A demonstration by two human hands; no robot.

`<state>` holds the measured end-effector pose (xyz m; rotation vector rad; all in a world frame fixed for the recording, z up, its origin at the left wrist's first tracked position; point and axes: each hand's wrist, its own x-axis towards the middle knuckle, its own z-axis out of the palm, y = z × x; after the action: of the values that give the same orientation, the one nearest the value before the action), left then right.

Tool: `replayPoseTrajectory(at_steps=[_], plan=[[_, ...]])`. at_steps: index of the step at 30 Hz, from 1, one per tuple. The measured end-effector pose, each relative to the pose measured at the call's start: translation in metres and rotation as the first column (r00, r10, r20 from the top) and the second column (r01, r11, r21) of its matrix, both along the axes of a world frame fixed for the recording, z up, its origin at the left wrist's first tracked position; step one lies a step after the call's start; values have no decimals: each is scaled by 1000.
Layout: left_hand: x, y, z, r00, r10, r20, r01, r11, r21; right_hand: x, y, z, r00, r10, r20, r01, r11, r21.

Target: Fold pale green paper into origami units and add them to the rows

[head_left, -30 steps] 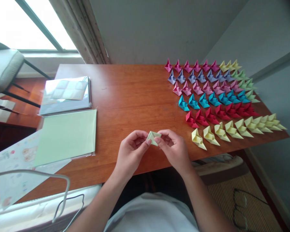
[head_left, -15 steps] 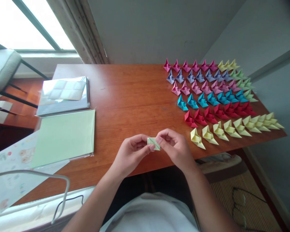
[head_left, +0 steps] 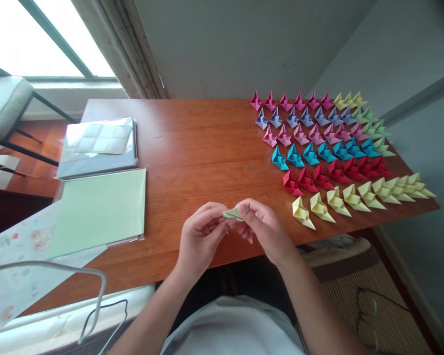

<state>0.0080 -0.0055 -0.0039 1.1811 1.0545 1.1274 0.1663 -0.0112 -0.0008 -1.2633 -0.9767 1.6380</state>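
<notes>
Between my two hands is a small folded piece of pale green paper (head_left: 232, 213), held over the table near its front edge. My left hand (head_left: 204, 230) pinches its left end between thumb and fingers. My right hand (head_left: 262, 224) grips the right end, its thumb on top and the other fingers curled below. The paper is tilted, so only a narrow slanted face of it shows; my fingers hide the rest.
Rows of folded paper boats (head_left: 301, 213) in several colours fill the table's right side. A pack of pale green paper (head_left: 99, 209) lies at left beside a plastic-wrapped stack (head_left: 96, 148). A white cable (head_left: 102, 286) loops at lower left. Glasses (head_left: 366, 310) rest on the woven seat.
The green paper has tipped from showing a flat rectangular face to a thin slanted one. My right hand's fingers have moved beneath it, and both hands have turned slightly.
</notes>
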Motion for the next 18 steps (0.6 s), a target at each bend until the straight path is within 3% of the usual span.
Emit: replayPoseTrajectory(at_steps=[4,6,11,15,18], plan=[[2,-3,-2,979,59,-195,-28,987,160,0,-3,-2,996,-87,-23,89,993,77],[2,-3,1,980,42,-194,-9,986,165,2,-4,0,995,-95,14,93,987,131],[0,2,10,997,-70,-38,72,996,56,6,-6,6,988,-45,149,8,971,240],[0,6,7,1000,3,31,0,996,-87,7,-10,4,964,-39,262,-49,946,320],[0,7,3,998,-30,54,37,992,-124,6,-13,1,936,-111,333,-29,921,389]])
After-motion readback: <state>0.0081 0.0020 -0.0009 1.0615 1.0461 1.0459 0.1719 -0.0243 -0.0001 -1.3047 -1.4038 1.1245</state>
